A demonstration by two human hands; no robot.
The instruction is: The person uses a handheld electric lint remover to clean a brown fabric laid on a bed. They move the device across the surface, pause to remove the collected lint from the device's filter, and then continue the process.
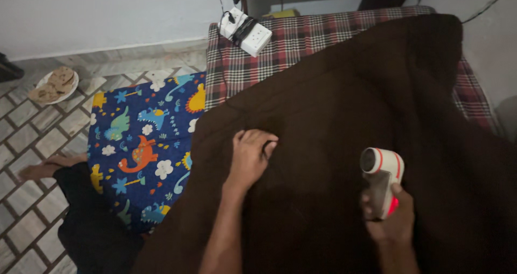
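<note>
On the tiled floor (32,145) at far left sits a plate (54,85) with flatbreads on it. Next to it lies a blue mat (145,139) printed with dinosaurs, and the person's bare foot (46,169) rests on the tiles beside it. A dark brown blanket (334,107) spreads over the mat's right edge and over a plaid mattress (296,42). The left hand (249,158) lies on the blanket with its fingers curled, pinching the cloth. Well apart to the right, the right hand (390,217) is clamped around a white and red shaver (381,180), held upright above the blanket with its round head facing up. On the mattress's far left corner lies a white power strip (245,30) with cords plugged in.
</note>
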